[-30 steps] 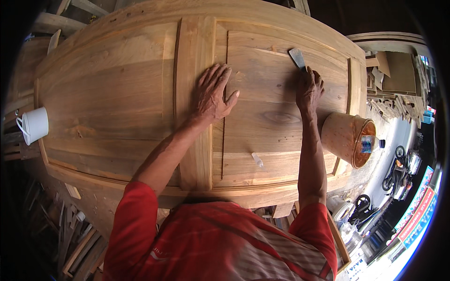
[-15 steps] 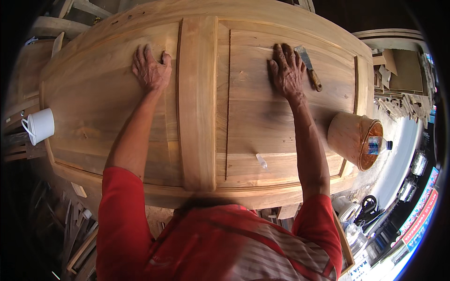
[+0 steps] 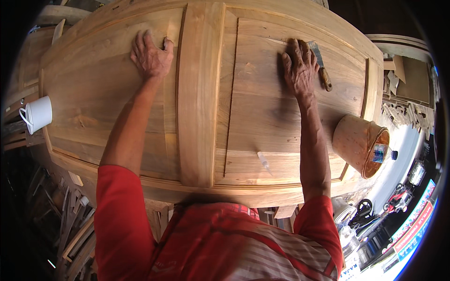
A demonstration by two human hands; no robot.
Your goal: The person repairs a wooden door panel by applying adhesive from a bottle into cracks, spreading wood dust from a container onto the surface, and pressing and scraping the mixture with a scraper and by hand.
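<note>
Our right hand [image 3: 301, 74] rests palm down, splayed, on the panelled wooden door [image 3: 199, 93]. The putty knife [image 3: 323, 70] lies just beside it at three o'clock, handle pointing to five. Our left hand [image 3: 152, 58], also splayed, is at the right one's nine o'clock.

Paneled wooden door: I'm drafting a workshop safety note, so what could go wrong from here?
The putty knife lies right beside the open right hand; a sideways sweep could catch its blade or scratch the door.

The stained bucket, with a plastic bottle in its mouth, sits near the right forearm and might get knocked.

The small translucent tube lies loose on the door and could roll or be pressed.
</note>
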